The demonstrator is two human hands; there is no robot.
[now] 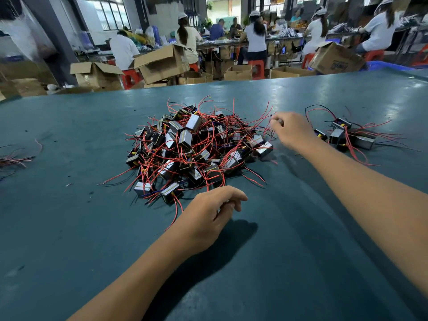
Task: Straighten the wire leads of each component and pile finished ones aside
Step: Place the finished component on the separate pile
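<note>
Head view: a tangled heap of components (pixel 196 149) with red leads is seen mid-table (pixel 69 228). The right hand (pixel 290 132) is held at the heap's right edge, fingertips pinched around a wire end. The left hand (pixel 209 214) hangs just before the heap, fingers loosely curled, nothing visibly held. A smaller pile (pixel 349 136) lies right of the heap, partly hidden behind the right hand. More wires (pixel 14 158) at the left are cut off.

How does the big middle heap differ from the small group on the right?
The middle heap holds many components stacked high, red leads tangled every way. The right group holds only a few, lying low, leads mostly sweeping rightward. The right hand is between them. Both are the same boxy parts on the green table.
</note>
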